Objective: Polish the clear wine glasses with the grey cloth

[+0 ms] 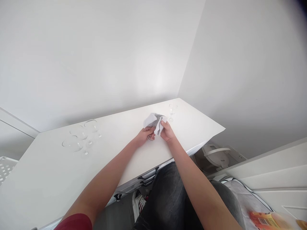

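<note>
Both my hands meet over the middle of a white table (pixel 48 172). My left hand (pixel 145 134) is closed round the stem and foot of a clear glass (pixel 151 137), which is mostly hidden. My right hand (pixel 167 131) pinches a white cloth (pixel 154 122) that is wrapped over the glass's bowl. Three clear stemmed glasses (pixel 80 138) stand in a group at the table's left. One more small glass (pixel 172 111) stands just beyond my right hand.
White walls meet in a corner behind the table. Under the table's right end sits a white appliance (pixel 214 156). Drawer handles (pixel 147 177) and a shoe (pixel 139 203) show below the front edge. A white crate (pixel 6 167) is at far left, an orange packet (pixel 263 220) at bottom right.
</note>
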`<state>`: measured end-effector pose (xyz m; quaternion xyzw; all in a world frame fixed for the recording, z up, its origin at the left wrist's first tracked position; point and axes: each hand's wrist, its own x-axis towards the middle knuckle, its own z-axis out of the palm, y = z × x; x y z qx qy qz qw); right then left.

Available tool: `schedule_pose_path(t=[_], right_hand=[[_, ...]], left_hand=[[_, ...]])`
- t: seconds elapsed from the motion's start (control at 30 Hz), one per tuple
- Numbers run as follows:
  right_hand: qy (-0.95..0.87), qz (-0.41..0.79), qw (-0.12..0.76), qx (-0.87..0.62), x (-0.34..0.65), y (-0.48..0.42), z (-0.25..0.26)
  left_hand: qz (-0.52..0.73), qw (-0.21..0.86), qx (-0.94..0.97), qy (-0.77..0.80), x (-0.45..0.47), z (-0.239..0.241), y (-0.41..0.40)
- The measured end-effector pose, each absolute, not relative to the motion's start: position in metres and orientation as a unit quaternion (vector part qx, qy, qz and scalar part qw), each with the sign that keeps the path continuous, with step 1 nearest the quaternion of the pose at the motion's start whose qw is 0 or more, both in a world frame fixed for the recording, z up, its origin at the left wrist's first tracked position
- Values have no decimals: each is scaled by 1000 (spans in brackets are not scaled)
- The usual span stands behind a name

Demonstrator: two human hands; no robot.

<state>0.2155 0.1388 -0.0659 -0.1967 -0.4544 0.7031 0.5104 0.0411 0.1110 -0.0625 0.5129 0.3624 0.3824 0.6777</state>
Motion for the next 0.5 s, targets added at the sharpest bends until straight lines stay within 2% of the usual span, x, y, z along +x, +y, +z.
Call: schedule_pose_path(t=[0.13, 0.23, 0.5], right_hand=[[-443, 631, 588, -244, 208, 139, -63], [-427, 590, 634, -260, 207, 139, -61], [-400, 710, 533, -227, 219, 140, -68]], left_hand=[[404, 605, 562, 393, 47, -63, 110], [398, 600, 569, 398, 49, -64, 110], [343, 719, 510, 325, 38, -57, 110]])
